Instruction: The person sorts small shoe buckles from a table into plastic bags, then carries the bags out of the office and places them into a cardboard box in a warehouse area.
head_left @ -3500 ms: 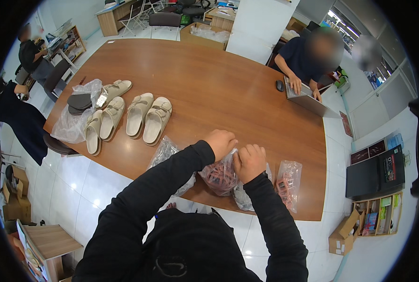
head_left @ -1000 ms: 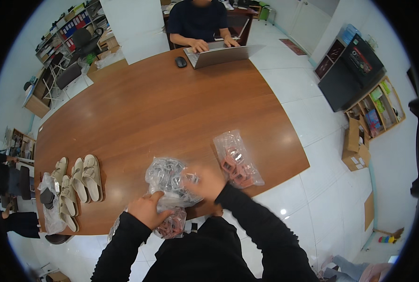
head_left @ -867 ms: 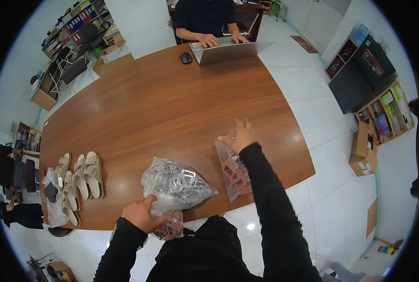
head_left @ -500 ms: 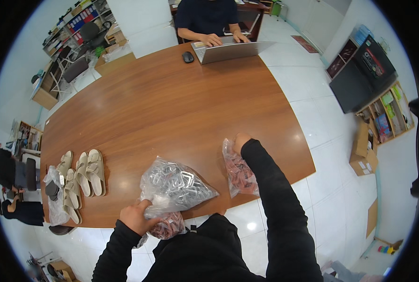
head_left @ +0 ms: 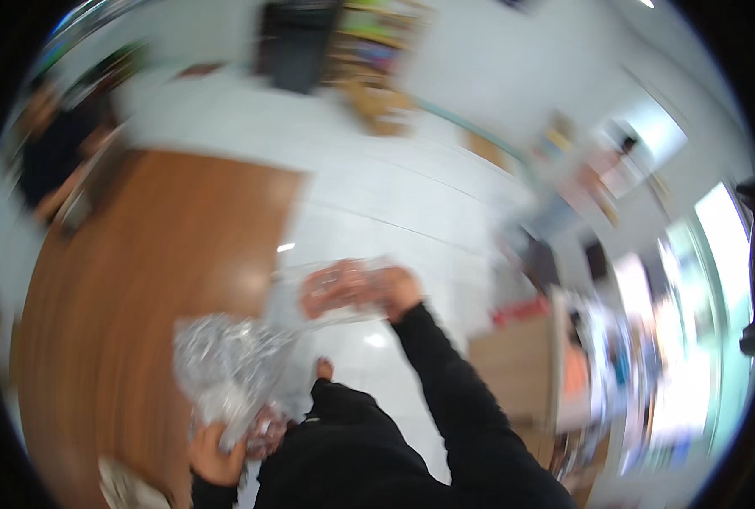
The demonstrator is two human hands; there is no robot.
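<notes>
My right hand [head_left: 401, 290] grips one end of a clear plastic bag of reddish pieces [head_left: 340, 287], held out over the floor beyond the table's edge. My left hand [head_left: 214, 455] is closed on a larger clear plastic bag of silver metal buckles [head_left: 231, 356], over the table's near edge. Just beside that hand, a second bag of reddish-brown pieces [head_left: 265, 431] hangs against my dark clothing, partly hidden; it seems held by the same hand. Motion blurs the contents of the bags.
The brown wooden table [head_left: 148, 280] lies to the left, with beige sandals [head_left: 131, 485] near its lower edge. A person [head_left: 51, 161] sits at its far side behind a laptop [head_left: 93, 174]. A wooden cabinet [head_left: 517, 365] stands to the right; a cardboard box [head_left: 377, 109] is at the back.
My view has swung to the right, so the table now lies to the left. My right hand has lifted the bag of reddish pieces off the table. My left hand's bags came along.
</notes>
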